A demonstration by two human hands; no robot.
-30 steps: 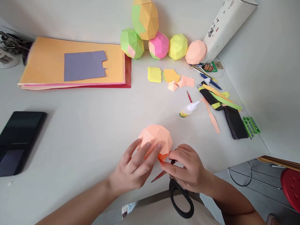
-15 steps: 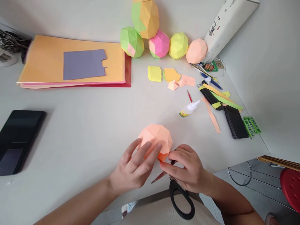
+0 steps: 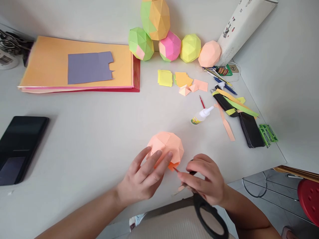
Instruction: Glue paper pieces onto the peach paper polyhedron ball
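A faceted peach paper ball [image 3: 167,141] rests at the near side of the table, with an orange-looking gap low on its right. My left hand [image 3: 146,174] is closed round its near side, fingers laid over the facets. Just right of the ball, my right hand [image 3: 205,179] grips a pair of black-handled scissors [image 3: 211,217]. One handle loop hangs below the hand, and the blades point left toward the gap. The blades are partly hidden by the fingers and a little blurred. A glue bottle [image 3: 202,115] lies beyond the ball.
Several finished paper balls [image 3: 190,48] line the wall. Cut paper squares [image 3: 164,78] lie in front of them. At the right are a black pencil case [image 3: 251,129], paper strips [image 3: 225,122] and pens. A paper stack [image 3: 50,71] and a black phone [image 3: 22,149] occupy the left.
My right hand has moved slightly right, away from the ball, and the scissors have shifted and turned with it. The left hand and the ball look the same.
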